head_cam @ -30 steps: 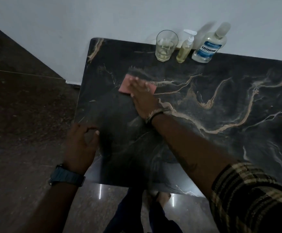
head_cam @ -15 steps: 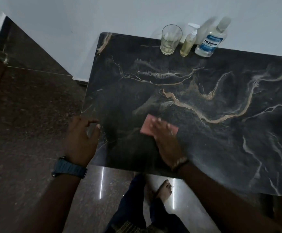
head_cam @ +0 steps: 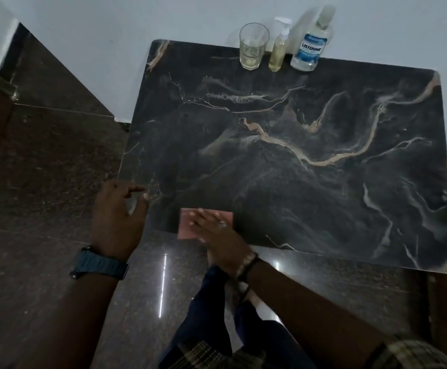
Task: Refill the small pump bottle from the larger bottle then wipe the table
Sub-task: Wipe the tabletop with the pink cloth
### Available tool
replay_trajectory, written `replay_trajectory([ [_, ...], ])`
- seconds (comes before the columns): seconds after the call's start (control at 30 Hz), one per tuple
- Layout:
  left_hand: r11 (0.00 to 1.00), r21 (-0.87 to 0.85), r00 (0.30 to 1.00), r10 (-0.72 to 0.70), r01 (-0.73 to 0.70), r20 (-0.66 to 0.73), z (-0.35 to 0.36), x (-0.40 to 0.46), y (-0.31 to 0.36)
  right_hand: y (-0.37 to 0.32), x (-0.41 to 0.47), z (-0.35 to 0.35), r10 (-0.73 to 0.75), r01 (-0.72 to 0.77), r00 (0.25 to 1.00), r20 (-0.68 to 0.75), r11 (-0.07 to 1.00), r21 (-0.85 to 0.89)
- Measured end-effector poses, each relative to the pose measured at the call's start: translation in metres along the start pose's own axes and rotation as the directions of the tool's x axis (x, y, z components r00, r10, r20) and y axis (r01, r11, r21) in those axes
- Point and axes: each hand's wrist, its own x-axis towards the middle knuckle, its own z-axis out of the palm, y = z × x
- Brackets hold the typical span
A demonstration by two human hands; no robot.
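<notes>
A pink cloth [head_cam: 187, 227] lies at the near edge of the dark marble table [head_cam: 323, 187], partly hanging over it. My right hand [head_cam: 217, 231] presses flat on the cloth with the fingers stretched out. My left hand [head_cam: 117, 217] grips the table's near left corner, thumb on top. At the far edge by the wall stand the small pump bottle [head_cam: 279, 50] with yellowish liquid and the larger clear Listerine bottle [head_cam: 310, 46], both upright.
A drinking glass [head_cam: 253, 46] with a little liquid stands left of the pump bottle. A white wall runs behind the table. Polished dark floor surrounds the table, and my legs and a bare foot [head_cam: 254, 299] show below its near edge.
My right hand has dragged the pink cloth from the far left part of the table down toward me to the near edge. My left hand has stayed on the corner.
</notes>
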Motion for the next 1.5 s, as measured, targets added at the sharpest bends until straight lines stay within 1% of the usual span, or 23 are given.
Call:
replay_trajectory([
  [0.07, 1.000, -0.014, 1.000, -0.022, 0.022, 0.004, -0.001, -0.012, 0.002, 0.025, -0.061, -0.018, 0.152, -0.154, 0.982, -0.108, 0.988, -0.009],
  [0.1, 0.999, -0.017, 1.000, -0.030, 0.030, 0.002, -0.001, -0.017, 0.004, 0.041, -0.092, -0.028, 0.240, -0.247, 0.954, -0.178, 0.969, -0.016],
  [0.13, 0.999, -0.015, 1.000, -0.030, 0.030, -0.002, -0.002, -0.023, 0.005, 0.057, -0.121, -0.040, 0.337, -0.350, 0.908, -0.249, 0.937, -0.008],
  [0.2, 0.999, -0.016, 0.999, -0.032, 0.032, 0.002, -0.002, -0.035, 0.010, 0.083, -0.165, -0.060, 0.518, -0.538, 0.777, -0.357, 0.842, 0.050],
  [0.33, 0.997, -0.034, 0.997, -0.067, 0.068, 0.033, -0.003, -0.053, 0.017, 0.083, -0.170, -0.057, 0.661, -0.684, 0.552, -0.509, 0.708, 0.176],
  [0.37, 0.997, -0.028, 0.997, -0.066, 0.067, 0.042, -0.002, -0.058, 0.020, 0.074, -0.157, -0.048, 0.677, -0.698, 0.513, -0.528, 0.687, 0.203],
  [0.4, 0.998, -0.022, 0.997, -0.065, 0.066, 0.045, -0.002, -0.062, 0.023, 0.063, -0.142, -0.037, 0.671, -0.697, 0.508, -0.541, 0.689, 0.199],
  [0.43, 0.998, -0.017, 0.997, -0.065, 0.066, 0.046, -0.001, -0.065, 0.028, 0.051, -0.125, -0.025, 0.648, -0.677, 0.546, -0.532, 0.715, 0.176],
  [0.5, 0.998, -0.011, 0.997, -0.066, 0.066, 0.049, 0.001, -0.070, 0.036, 0.023, -0.092, -0.003, 0.566, -0.576, 0.723, -0.396, 0.811, 0.105],
  [0.57, 0.999, -0.003, 0.998, -0.040, 0.040, 0.054, 0.004, -0.073, 0.043, 0.005, -0.076, 0.009, 0.387, -0.400, 0.893, -0.232, 0.916, -0.013],
  [0.63, 1.000, -0.001, 0.998, -0.023, 0.024, 0.058, 0.008, -0.073, 0.047, 0.010, -0.078, 0.007, 0.241, -0.255, 0.961, -0.135, 0.962, -0.101],
  [0.73, 0.999, 0.010, 0.998, -0.033, 0.032, 0.060, 0.013, -0.070, 0.051, 0.035, -0.123, -0.010, 0.189, -0.205, 0.971, -0.147, 0.974, -0.101],
  [0.8, 1.000, 0.013, 0.999, -0.007, 0.007, 0.054, 0.019, -0.069, 0.056, 0.058, -0.170, -0.026, 0.267, -0.283, 0.933, -0.240, 0.959, -0.032],
  [0.9, 1.000, -0.007, 0.998, 0.029, -0.028, 0.059, 0.028, -0.067, 0.067, 0.099, -0.212, -0.067, 0.516, -0.510, 0.766, -0.383, 0.851, 0.127],
  [0.97, 0.999, -0.011, 0.997, 0.053, -0.052, 0.065, 0.035, -0.067, 0.076, 0.126, -0.201, -0.099, 0.625, -0.591, 0.641, -0.445, 0.772, 0.233],
  [1.03, 0.996, -0.016, 0.994, 0.084, -0.083, 0.067, 0.042, -0.066, 0.086, 0.143, -0.166, -0.127, 0.674, -0.627, 0.575, -0.464, 0.727, 0.280],
  [1.07, 0.996, -0.019, 0.993, 0.091, -0.090, 0.073, 0.045, -0.066, 0.091, 0.147, -0.144, -0.136, 0.675, -0.633, 0.574, -0.464, 0.725, 0.272],
  [1.13, 0.995, -0.015, 0.992, 0.095, -0.094, 0.080, 0.050, -0.065, 0.100, 0.143, -0.099, -0.140, 0.641, -0.615, 0.635, -0.432, 0.757, 0.219],
  [1.2, 0.995, -0.017, 0.993, 0.094, -0.093, 0.077, 0.053, -0.063, 0.108, 0.123, -0.063, -0.125, 0.542, -0.550, 0.763, -0.352, 0.831, 0.087],
  [1.27, 0.996, -0.012, 0.994, 0.091, -0.090, 0.067, 0.057, -0.061, 0.116, 0.095, -0.051, -0.100, 0.388, -0.408, 0.896, -0.217, 0.911, -0.054],
  [1.3, 0.996, -0.014, 0.994, 0.092, -0.091, 0.060, 0.058, -0.059, 0.119, 0.083, -0.057, -0.086, 0.305, -0.319, 0.941, -0.145, 0.944, -0.081],
  [1.4, 0.995, -0.033, 0.994, 0.097, -0.095, 0.044, 0.058, -0.054, 0.121, 0.069, -0.109, -0.055, 0.115, -0.118, 0.993, -0.032, 0.987, -0.107],
  [1.5, 0.996, -0.039, 0.995, 0.083, -0.081, 0.051, 0.055, -0.047, 0.118, 0.083, -0.180, -0.057, 0.137, -0.139, 0.990, -0.034, 0.988, -0.063],
])
